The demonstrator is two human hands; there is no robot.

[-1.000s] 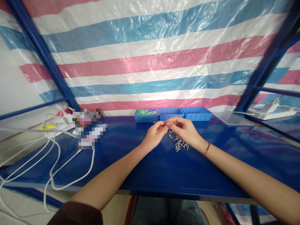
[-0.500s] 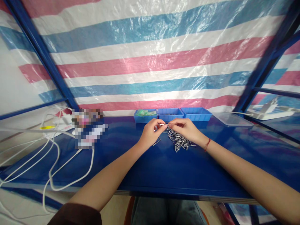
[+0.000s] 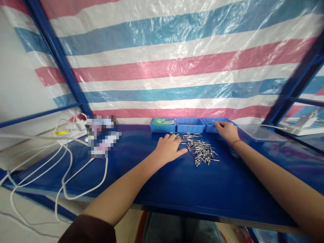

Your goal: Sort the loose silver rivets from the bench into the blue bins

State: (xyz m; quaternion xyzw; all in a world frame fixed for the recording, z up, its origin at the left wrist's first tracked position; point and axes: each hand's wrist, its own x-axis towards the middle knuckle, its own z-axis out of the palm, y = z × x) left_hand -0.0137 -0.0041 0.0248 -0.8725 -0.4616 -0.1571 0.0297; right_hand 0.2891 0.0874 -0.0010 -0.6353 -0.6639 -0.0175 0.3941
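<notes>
Three blue bins [image 3: 190,129]: lined up side by side near the back edge of the blue table [image 3: 162,189].
Left bin [image 3: 163,128]: filled with green packets [image 3: 161,121].
Middle bin: small bits seen low inside; too small to be identified.
Right bin [image 3: 210,128]: partly covered by the right hand.
Metal pins [image 3: 202,152]: heaped loosely on the table in front of the middle and right bins; upper part of the heap spread leftward to the left hand.
Left hand [image 3: 168,148]: laid palm down at the left end of the heap, fingers spread, thumb pointed out toward the pins; nothing seen gripped.
Right hand [image 3: 226,131]: held at the front of the right bin; thumb and fingers pinched together on a small metal piece [image 3: 213,121], seen against the bin's interior.
Right wrist: ringed by a thin red cord [image 3: 237,141].
Clear lid [image 3: 262,132]: laid flat on the table, right of the bins.
White cables [image 3: 67,168]: looped over the table's left end.
</notes>
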